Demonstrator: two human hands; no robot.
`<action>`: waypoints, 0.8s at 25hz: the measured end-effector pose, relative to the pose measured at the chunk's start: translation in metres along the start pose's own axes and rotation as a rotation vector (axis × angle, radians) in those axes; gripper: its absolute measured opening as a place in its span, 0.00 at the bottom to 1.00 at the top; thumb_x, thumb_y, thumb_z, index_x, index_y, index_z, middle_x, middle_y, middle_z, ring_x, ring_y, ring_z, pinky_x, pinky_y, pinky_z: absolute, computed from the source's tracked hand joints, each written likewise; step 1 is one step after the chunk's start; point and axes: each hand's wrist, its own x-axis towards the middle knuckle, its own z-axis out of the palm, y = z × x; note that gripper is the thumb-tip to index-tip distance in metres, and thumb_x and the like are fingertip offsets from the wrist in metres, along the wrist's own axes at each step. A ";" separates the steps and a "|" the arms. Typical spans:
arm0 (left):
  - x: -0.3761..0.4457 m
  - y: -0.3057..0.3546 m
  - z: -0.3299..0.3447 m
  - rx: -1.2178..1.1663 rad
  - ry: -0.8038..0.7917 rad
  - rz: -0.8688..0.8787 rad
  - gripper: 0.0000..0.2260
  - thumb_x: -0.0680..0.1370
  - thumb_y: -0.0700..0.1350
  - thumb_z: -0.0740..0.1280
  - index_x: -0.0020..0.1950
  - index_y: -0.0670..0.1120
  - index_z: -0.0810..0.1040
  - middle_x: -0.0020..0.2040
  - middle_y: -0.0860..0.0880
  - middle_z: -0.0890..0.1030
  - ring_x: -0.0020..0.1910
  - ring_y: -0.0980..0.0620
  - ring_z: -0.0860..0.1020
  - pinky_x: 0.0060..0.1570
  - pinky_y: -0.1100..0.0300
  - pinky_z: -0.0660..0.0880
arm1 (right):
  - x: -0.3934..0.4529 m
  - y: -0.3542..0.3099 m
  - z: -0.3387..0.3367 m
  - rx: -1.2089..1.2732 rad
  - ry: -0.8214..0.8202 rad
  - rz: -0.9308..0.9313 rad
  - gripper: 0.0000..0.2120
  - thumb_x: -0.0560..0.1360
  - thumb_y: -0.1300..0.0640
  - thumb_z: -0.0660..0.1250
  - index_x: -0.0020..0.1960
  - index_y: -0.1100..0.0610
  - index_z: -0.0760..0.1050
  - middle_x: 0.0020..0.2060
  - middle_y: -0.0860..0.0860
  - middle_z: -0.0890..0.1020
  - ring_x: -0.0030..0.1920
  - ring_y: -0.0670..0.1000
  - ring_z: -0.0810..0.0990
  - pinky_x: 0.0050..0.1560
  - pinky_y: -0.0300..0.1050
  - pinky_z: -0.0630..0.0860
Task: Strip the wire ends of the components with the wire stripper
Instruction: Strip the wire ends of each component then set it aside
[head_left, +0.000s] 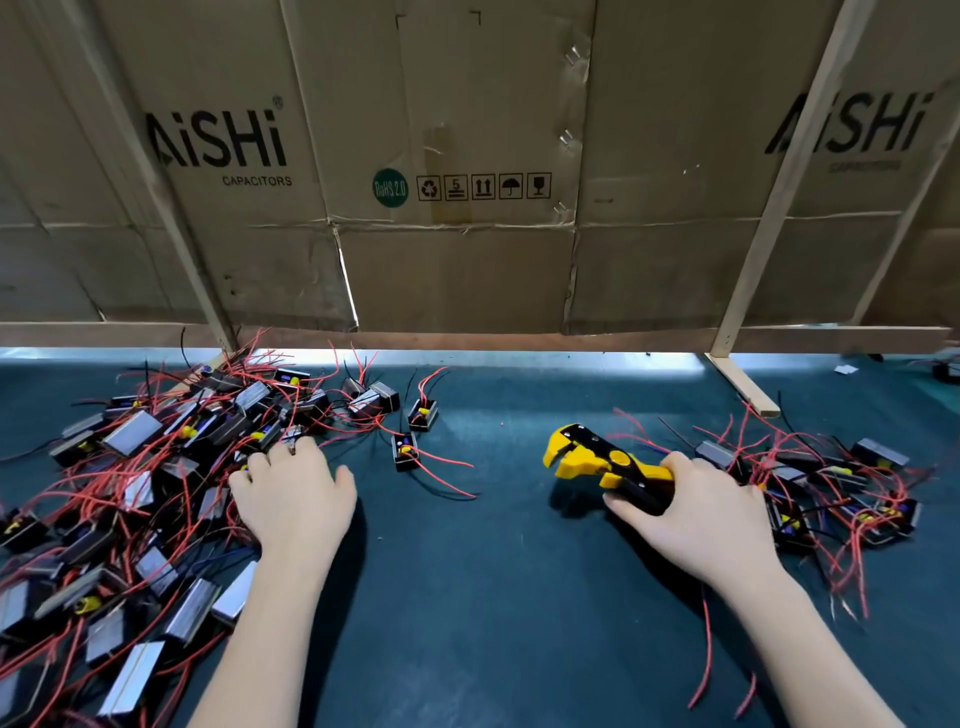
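Note:
A yellow and black wire stripper (597, 460) lies low over the dark green mat (493, 571), jaws pointing left. My right hand (696, 509) grips its handles. A big heap of small black and metal components with red and black wires (145, 467) covers the left of the mat. My left hand (293, 493) rests palm down on the heap's right edge, fingers spread among the wires and parts; whether they have hold of one is hidden. A smaller heap of components (831, 488) lies right of my right hand.
Two single components (405, 452) (422, 413) sit apart between the heaps. A cardboard wall (467, 208) on a wooden frame closes the far side of the table. Loose red wire pieces (709, 654) lie at the front right.

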 end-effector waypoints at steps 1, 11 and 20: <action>0.001 0.000 -0.001 0.010 -0.014 0.026 0.16 0.77 0.50 0.66 0.60 0.42 0.75 0.59 0.41 0.80 0.60 0.39 0.75 0.57 0.49 0.67 | 0.001 0.003 0.000 -0.050 0.040 0.036 0.30 0.67 0.23 0.58 0.49 0.49 0.69 0.49 0.46 0.79 0.56 0.53 0.79 0.57 0.50 0.70; -0.012 0.018 -0.012 -0.877 -0.617 0.523 0.13 0.69 0.34 0.75 0.48 0.48 0.79 0.38 0.50 0.85 0.33 0.55 0.79 0.45 0.57 0.78 | -0.006 -0.015 -0.006 0.486 0.204 -0.004 0.21 0.66 0.32 0.69 0.44 0.49 0.72 0.40 0.44 0.78 0.47 0.53 0.78 0.54 0.57 0.73; -0.055 0.063 -0.002 -0.693 -0.383 0.905 0.03 0.74 0.47 0.74 0.47 0.51 0.86 0.41 0.54 0.79 0.43 0.56 0.74 0.47 0.58 0.71 | -0.006 -0.015 -0.006 0.494 0.216 -0.011 0.22 0.66 0.31 0.69 0.44 0.49 0.72 0.39 0.45 0.78 0.47 0.53 0.77 0.53 0.56 0.74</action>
